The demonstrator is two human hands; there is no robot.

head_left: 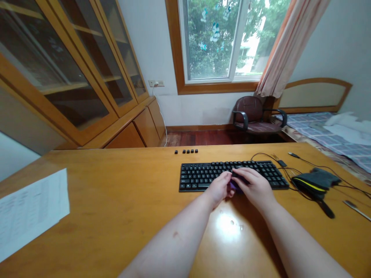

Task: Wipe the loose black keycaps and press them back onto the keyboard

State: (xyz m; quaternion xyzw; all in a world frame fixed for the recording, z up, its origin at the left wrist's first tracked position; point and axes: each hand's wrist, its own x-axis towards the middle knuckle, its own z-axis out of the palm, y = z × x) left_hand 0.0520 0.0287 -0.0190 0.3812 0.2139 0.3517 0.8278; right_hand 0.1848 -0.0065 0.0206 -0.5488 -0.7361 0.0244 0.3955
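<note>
A black keyboard [203, 175] lies on the wooden desk [116, 200]. Both my hands rest over its front middle. My left hand [219, 188] is curled, fingers pinched against a small purple object [235, 187] that shows between the hands. My right hand [255, 185] is curved over the same purple object and the keys beneath it, fingers bent down. Several loose black keycaps [188, 151] sit in a row beyond the keyboard near the desk's far edge.
A black pouch with a yellow stripe [314, 182] and tangled cables [286, 166] lie right of the keyboard. A printed sheet [29, 210] lies at the left. A metal tool [356, 208] lies far right. Behind the desk stand a chair [255, 116], bed and cabinet.
</note>
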